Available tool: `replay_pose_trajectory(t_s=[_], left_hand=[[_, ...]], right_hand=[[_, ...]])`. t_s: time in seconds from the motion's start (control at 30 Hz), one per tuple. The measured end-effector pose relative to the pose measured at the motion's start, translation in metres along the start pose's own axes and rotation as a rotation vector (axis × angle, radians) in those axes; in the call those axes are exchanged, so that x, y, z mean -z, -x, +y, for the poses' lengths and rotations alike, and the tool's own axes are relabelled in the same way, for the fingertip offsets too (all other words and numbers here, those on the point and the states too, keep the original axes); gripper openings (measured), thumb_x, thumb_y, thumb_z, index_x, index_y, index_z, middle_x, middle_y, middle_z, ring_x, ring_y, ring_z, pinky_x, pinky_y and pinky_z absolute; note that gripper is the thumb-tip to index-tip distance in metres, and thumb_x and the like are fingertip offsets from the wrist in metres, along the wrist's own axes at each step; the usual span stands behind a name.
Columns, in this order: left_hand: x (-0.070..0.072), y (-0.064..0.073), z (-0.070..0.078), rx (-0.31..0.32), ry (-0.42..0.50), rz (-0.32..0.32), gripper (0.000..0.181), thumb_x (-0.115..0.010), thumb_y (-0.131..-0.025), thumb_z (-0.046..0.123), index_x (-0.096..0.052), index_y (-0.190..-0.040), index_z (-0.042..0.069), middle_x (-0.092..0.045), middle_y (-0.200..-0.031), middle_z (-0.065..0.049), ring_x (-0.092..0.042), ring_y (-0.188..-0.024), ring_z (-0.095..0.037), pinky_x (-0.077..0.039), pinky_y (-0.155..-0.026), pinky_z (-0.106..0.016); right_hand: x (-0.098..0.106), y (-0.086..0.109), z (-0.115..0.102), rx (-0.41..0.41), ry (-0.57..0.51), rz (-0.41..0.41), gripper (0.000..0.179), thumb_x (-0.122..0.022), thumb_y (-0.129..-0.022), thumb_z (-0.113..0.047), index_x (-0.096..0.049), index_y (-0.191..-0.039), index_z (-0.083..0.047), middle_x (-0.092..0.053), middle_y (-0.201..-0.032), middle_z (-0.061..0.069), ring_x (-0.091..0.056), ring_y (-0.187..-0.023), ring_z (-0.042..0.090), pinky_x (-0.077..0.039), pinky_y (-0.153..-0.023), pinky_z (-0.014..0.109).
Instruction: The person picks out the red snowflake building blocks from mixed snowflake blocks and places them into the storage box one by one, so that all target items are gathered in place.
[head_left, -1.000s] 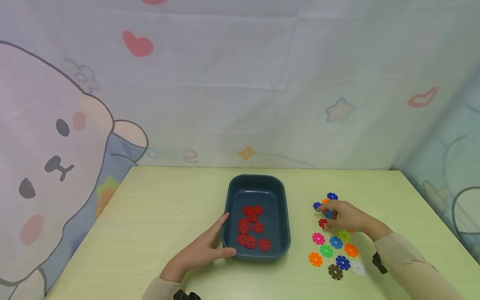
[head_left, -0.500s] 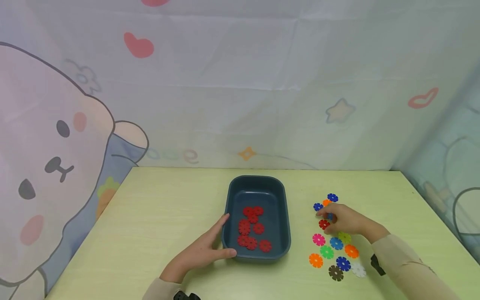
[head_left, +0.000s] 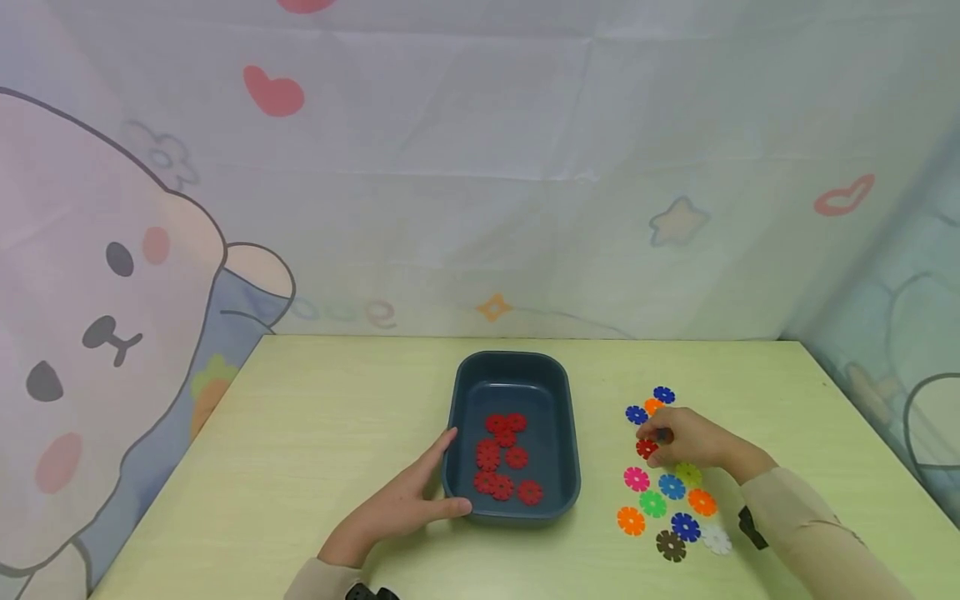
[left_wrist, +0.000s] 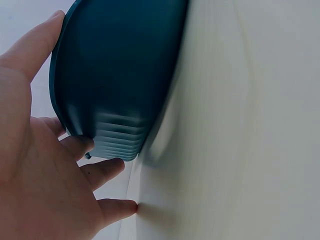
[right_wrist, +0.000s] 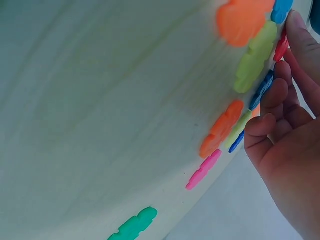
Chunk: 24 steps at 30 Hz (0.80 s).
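My left hand lies against the left side of a dark blue-green plastic bin, its thumb at the near corner and its fingers spread along the outer wall. Inside the bin lie several red interlocking toy discs. Over to the right, my right hand is bent over the table, thumb and index finger at opposite edges of a single red disc. That red disc sits between the thumb and index finger in the right wrist view. The palm hides part of the discs beneath it.
Around the right hand lie several notched discs: blue, pink, green, orange, brown and white. A printed curtain hangs behind the light wooden table.
The index finger of my right hand has come nearer to the red disc and its thumb. The disc lies where it was. My left hand and the bin have stayed in place.
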<state>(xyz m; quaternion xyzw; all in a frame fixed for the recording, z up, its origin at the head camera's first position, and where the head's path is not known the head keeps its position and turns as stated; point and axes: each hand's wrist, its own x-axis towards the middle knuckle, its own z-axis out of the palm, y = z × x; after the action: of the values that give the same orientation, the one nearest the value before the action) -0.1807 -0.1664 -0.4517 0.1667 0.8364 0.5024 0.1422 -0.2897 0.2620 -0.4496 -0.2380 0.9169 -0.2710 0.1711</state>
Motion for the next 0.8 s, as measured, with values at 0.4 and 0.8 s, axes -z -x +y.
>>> replay_pose_trajectory(t_s=[0.4,0.8], left_hand=[[-0.0009,0.0001,-0.0007,0.002,-0.012,0.007,0.098,-0.073,-0.086,0.035,-0.008,-0.157,0.022,-0.009,-0.162,-0.004,-0.007,-0.148,-0.028,-0.015,-0.115,-0.058],[-0.0001,0.0003,0.001,0.002,-0.009,0.004,0.097,-0.073,-0.086,0.034,-0.008,-0.157,0.02,-0.01,-0.162,-0.004,-0.008,-0.148,-0.029,-0.015,-0.115,-0.058]], right_hand=[[0.0022,-0.0049,0.0017,0.008,-0.015,-0.052,0.026,-0.079,-0.078,-0.015,-0.063,-0.097,-0.007,-0.056,-0.085,-0.001,-0.048,-0.08,0.018,-0.047,-0.068,0.025],[0.0028,-0.0064,-0.001,-0.032,0.001,-0.058,0.028,-0.08,-0.078,-0.016,-0.061,-0.097,-0.007,-0.056,-0.086,0.0,-0.048,-0.082,0.018,-0.047,-0.072,0.029]])
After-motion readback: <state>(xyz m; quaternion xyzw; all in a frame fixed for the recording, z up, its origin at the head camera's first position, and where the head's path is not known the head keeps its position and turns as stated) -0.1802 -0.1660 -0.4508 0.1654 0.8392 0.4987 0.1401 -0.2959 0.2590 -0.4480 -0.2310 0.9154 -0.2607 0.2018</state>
